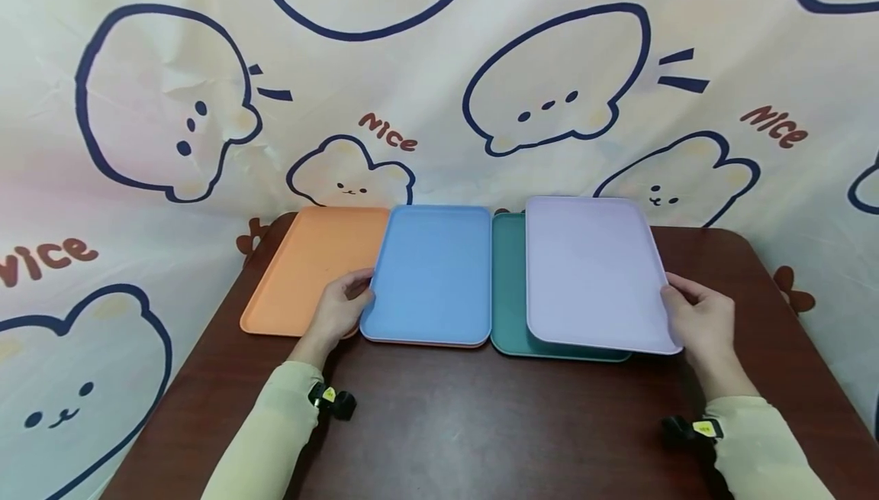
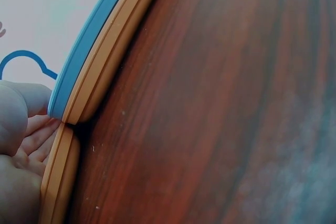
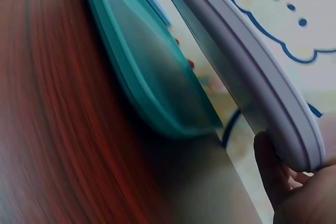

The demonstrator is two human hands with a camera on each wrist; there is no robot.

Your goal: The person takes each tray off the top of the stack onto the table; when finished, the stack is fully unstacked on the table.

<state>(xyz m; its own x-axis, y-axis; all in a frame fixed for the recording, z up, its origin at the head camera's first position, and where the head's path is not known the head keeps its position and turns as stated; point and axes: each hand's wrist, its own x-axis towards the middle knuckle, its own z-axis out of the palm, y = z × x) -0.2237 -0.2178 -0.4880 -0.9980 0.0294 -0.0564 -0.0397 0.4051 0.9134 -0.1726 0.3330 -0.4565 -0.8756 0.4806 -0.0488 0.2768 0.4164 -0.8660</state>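
Observation:
A lilac tray [image 1: 594, 271] is held by its right edge in my right hand [image 1: 703, 332], thumb above and fingers below. It overlaps a green tray [image 1: 510, 286] on the table; in the right wrist view a gap separates the raised lilac tray [image 3: 252, 61] from the green one [image 3: 142, 93]. My left hand [image 1: 335, 311] pinches the left edge of a blue tray [image 1: 429, 275], above the orange tray [image 1: 309, 271] at far left. In the left wrist view the blue tray [image 2: 84, 51] lies on another orange tray [image 2: 107, 51].
The brown table [image 1: 439, 416] extends in front of the trays and to their right. A cloth backdrop [image 1: 426, 88] printed with cartoon outlines hangs behind the table and at its sides. Black bands [image 1: 333, 399] are strapped round both wrists.

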